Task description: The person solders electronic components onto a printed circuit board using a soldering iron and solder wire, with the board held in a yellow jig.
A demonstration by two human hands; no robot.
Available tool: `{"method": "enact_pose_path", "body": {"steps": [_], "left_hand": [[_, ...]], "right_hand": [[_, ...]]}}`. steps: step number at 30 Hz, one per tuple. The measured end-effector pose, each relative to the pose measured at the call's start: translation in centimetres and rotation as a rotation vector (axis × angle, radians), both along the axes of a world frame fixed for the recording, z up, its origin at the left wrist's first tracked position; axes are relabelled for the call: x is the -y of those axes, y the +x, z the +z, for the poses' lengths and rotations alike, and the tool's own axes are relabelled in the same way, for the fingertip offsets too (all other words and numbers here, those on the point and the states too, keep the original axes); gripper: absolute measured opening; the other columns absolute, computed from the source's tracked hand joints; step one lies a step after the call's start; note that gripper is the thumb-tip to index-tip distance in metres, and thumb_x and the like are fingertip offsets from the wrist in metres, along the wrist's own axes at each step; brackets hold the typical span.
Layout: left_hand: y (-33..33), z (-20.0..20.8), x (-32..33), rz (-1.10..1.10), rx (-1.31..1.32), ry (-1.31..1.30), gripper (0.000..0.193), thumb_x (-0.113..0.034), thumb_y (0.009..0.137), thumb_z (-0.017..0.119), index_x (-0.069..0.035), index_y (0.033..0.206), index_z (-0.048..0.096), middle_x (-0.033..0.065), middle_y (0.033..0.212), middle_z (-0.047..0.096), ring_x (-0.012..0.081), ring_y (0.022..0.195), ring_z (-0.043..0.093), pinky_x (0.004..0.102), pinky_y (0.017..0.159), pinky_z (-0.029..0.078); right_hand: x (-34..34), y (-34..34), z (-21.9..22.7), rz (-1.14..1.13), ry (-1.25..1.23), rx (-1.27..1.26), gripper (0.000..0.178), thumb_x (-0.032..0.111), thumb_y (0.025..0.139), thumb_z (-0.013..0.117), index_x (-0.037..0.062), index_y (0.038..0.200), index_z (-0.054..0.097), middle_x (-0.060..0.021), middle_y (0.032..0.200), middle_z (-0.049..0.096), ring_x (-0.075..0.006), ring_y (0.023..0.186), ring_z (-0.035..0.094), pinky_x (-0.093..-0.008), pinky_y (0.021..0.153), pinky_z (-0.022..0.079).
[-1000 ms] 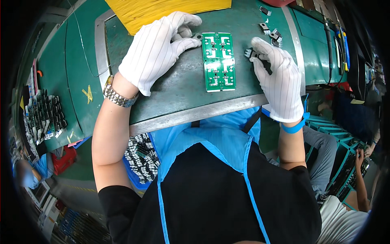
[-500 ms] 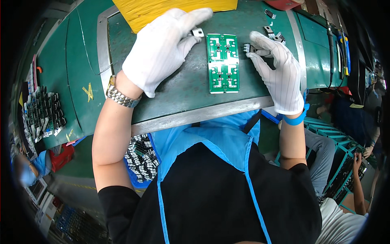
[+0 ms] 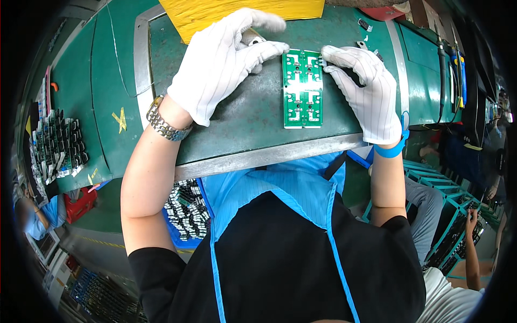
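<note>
A green circuit board (image 3: pixel 302 89) with white pads lies on the green bench mat, its long side pointing toward me. My left hand (image 3: pixel 223 64), in a white glove, is at the board's upper left corner, thumb tip touching or very near it. A transistor with a metal tab (image 3: pixel 256 40) is tucked in its curled fingers; the raised forefinger is blurred. My right hand (image 3: pixel 366 89), in a striped white glove, pinches a second transistor against the board's upper right edge. Its fingertips mostly cover that part. More transistors (image 3: pixel 365 25) lie beyond the right hand.
A yellow-wrapped block (image 3: pixel 242 16) stands at the back. Soldering-type tools with cables (image 3: pixel 441 64) hang at the right. Many assembled parts (image 3: pixel 59 142) stand at the far left. A blue bin of parts (image 3: pixel 186 212) sits below the bench's metal edge (image 3: pixel 269 156). Other people are at both sides.
My right hand has brought its transistor leftward to the board's edge. My left thumb has stretched to the board's corner. The whole view has shifted slightly.
</note>
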State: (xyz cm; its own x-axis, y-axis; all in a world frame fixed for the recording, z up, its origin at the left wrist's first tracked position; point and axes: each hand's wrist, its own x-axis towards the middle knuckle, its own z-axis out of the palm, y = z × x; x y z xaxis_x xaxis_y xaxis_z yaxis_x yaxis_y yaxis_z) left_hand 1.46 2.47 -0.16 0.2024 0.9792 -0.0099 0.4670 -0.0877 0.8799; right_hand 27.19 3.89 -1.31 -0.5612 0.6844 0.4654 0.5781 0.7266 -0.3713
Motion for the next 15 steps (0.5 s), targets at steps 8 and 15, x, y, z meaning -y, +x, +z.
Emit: {"method": "enact_pose_path", "body": {"steps": [8, 15], "left_hand": [[-0.9, -0.7, -0.5, -0.233, -0.110, 0.177, 0.033, -0.020, 0.092, 0.068, -0.004, 0.121, 0.067, 0.0026, 0.095, 0.070, 0.0067, 0.078, 0.063, 0.0215, 0.073, 0.052], [0.3, 0.0, -0.1, -0.107, 0.011, -0.042, 0.032, -0.023, 0.093, 0.066, -0.004, 0.119, 0.068, 0.0041, 0.101, 0.072, 0.0094, 0.083, 0.065, 0.0239, 0.073, 0.052]], "right_hand": [[-0.2, 0.0, -0.3, 0.045, 0.008, -0.055, 0.029, 0.006, 0.078, 0.074, 0.0089, 0.107, 0.070, -0.0082, 0.098, 0.070, -0.0271, 0.089, 0.066, -0.0344, 0.081, 0.051], [-0.1, 0.4, -0.5, 0.032, 0.036, -0.025, 0.030, 0.007, 0.078, 0.073, 0.0098, 0.108, 0.070, -0.0074, 0.096, 0.069, -0.0266, 0.091, 0.065, -0.0354, 0.082, 0.051]]}}
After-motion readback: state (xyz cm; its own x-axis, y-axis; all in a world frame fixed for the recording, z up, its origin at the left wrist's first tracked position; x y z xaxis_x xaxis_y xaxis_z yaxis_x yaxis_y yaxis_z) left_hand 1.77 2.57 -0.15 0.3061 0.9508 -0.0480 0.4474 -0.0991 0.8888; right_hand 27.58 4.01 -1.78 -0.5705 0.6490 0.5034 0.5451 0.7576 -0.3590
